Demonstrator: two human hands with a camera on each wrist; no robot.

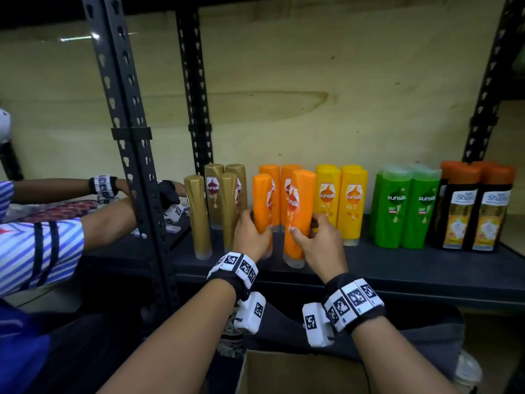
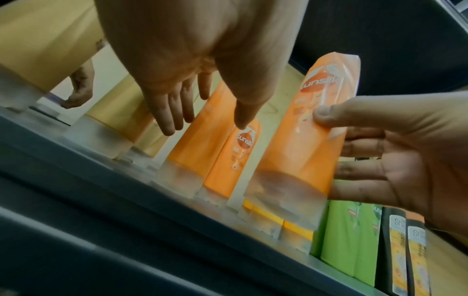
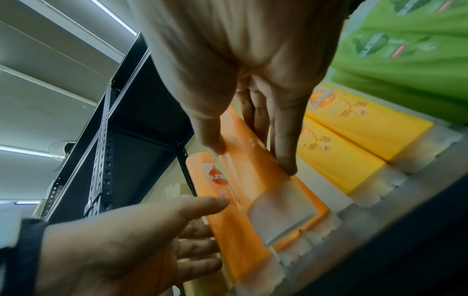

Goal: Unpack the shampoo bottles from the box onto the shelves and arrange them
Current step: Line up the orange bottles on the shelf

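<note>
Two orange shampoo bottles stand at the front of the dark shelf [image 1: 397,268], with more orange ones behind them. My left hand [image 1: 254,230] holds the left orange bottle [image 1: 262,200] low down, thumb on its front and fingers along its left side. My right hand [image 1: 306,226] grips the right orange bottle [image 1: 301,203], thumb on the label and fingers round its right side. Seen from the left wrist, that bottle [image 2: 303,140] leans a little. The cardboard box [image 1: 298,373] lies below my wrists, its inside hidden.
Gold bottles [image 1: 199,217] stand to the left of the orange ones. Yellow [image 1: 352,206], green [image 1: 406,209] and black orange-capped bottles [image 1: 477,211] stand to the right. A perforated upright [image 1: 136,166] bounds the shelf. Another person's striped sleeve [image 1: 39,251] and hands work at the neighbouring shelf.
</note>
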